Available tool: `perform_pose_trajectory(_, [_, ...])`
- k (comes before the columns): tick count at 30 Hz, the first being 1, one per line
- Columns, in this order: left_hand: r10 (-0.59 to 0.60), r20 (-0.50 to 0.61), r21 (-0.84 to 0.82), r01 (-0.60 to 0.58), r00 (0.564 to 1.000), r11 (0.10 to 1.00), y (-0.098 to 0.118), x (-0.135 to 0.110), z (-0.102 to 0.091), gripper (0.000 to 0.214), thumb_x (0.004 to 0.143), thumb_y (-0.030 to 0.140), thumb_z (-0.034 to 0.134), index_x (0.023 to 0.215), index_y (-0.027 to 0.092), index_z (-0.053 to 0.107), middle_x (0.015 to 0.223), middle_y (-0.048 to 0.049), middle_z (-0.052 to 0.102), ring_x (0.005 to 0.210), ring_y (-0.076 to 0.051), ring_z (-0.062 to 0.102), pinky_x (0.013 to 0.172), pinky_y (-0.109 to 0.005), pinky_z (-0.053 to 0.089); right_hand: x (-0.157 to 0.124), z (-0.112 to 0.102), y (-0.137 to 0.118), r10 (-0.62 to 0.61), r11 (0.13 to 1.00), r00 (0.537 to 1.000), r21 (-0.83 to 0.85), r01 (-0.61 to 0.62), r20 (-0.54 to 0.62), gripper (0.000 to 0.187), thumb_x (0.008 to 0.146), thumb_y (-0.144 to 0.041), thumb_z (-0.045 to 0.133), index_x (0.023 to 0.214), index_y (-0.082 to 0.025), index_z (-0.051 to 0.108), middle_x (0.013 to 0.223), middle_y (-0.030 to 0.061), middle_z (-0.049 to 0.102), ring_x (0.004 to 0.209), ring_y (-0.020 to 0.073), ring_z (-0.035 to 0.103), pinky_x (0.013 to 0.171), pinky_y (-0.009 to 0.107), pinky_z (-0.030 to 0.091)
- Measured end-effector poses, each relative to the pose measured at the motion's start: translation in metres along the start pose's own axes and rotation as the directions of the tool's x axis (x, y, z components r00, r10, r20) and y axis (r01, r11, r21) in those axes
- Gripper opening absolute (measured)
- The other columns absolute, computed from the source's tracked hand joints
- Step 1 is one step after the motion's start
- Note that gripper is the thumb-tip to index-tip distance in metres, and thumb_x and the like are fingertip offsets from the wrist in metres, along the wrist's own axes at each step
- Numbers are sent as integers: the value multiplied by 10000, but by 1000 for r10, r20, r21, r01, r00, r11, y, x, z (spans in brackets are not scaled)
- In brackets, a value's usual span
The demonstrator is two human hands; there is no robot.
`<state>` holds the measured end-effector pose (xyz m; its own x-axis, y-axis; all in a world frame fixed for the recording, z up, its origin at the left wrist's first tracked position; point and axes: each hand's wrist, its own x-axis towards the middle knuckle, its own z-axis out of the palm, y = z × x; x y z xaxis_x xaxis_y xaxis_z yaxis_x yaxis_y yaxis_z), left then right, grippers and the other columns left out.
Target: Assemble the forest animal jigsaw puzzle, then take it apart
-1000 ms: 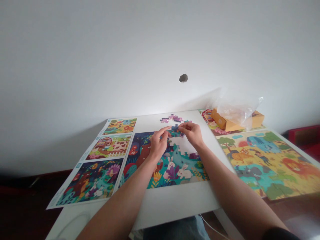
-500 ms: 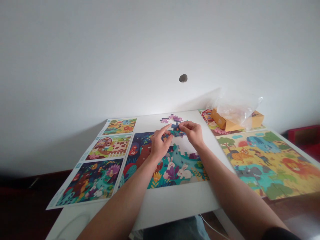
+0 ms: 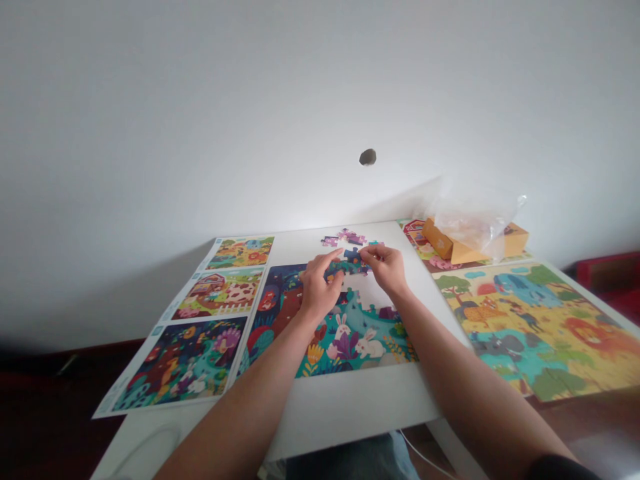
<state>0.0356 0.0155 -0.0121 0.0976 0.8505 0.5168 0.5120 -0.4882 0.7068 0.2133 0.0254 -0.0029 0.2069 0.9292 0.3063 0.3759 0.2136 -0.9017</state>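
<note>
My left hand [image 3: 317, 285] and my right hand [image 3: 386, 268] both pinch a joined section of dark blue and teal jigsaw pieces [image 3: 349, 265] from either side. The section is held just above the far edge of a part-built jigsaw puzzle [image 3: 340, 340] showing white rabbits and flowers. A notched gap [image 3: 364, 297] in that puzzle shows the white table, close below my right hand. Loose purple and pink pieces [image 3: 346, 238] lie just beyond my hands. My left hand hides part of the puzzle.
A printed picture sheet [image 3: 193, 320] lies at the left, partly over the table edge. At the right lies a finished animal jigsaw puzzle [image 3: 537, 327]. Behind it stand an orange cardboard box [image 3: 463, 247] and a clear plastic bag [image 3: 470, 217]. A white wall rises behind the white table [image 3: 345, 407].
Both hands stay on the blue section, which has shifted slightly. My left hand's fingers have closed in over it and its thumb has moved toward my right hand.
</note>
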Motion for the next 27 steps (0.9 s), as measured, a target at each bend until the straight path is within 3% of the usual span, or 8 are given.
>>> perform_pose_trajectory(3, [32,-10,-20,-32,999,999,-3,0,-1,591,714,16,514,1238,262,631,1252,-38,640,1169,-240,567,1023,-392,445,1,2,6,5,998,999,-67,-2,39,191,776,-336,610,773,-219,761,705,9,719,689,185,593,671,288,420])
perform_pose_trajectory(7, [4,16,-7,-4,1000,1000,-4,-1,-2,689,645,-40,457,1237,267,630,1201,-19,677,1146,-237,572,1025,-407,438,0,4,8,7,989,991,-145,12,130,145,751,-291,630,732,-233,761,689,13,724,688,199,627,682,298,425])
perform_pose_trajectory(10, [-21,79,43,18,997,999,-1,0,-4,625,682,4,518,1227,286,638,1158,-16,701,1117,-259,575,1026,-449,415,-1,5,6,5,983,982,-182,30,188,133,746,-270,637,705,-243,760,666,12,723,683,205,644,684,300,427])
perform_pose_trajectory(14, [10,195,152,-41,981,987,1,2,-10,600,675,96,661,1234,313,644,1137,-35,701,1097,-302,559,1057,-516,345,-2,5,6,18,974,974,-223,33,225,141,759,-269,643,702,-245,770,682,11,733,670,204,650,679,302,429])
perform_pose_trajectory(18, [40,252,203,-93,967,975,-5,2,-10,608,664,81,663,1229,304,652,1121,-54,699,1086,-315,553,1048,-519,339,-1,6,8,15,956,972,-288,55,235,135,761,-293,667,700,-250,779,689,17,739,670,208,653,661,296,428])
perform_pose_trajectory(23, [-104,238,327,21,966,945,-11,1,-6,519,754,41,522,1183,294,670,1161,-30,696,1100,-284,561,1000,-486,372,-2,6,5,55,887,967,-456,66,248,162,776,-317,648,793,-247,792,777,21,758,771,203,673,717,275,448])
perform_pose_trajectory(27, [-144,250,392,36,957,919,-10,1,-5,501,748,9,492,1105,293,700,1152,-13,702,1102,-271,568,976,-466,380,-3,4,-2,81,830,964,-552,75,254,178,783,-346,651,823,-242,790,843,30,763,879,208,667,806,274,452])
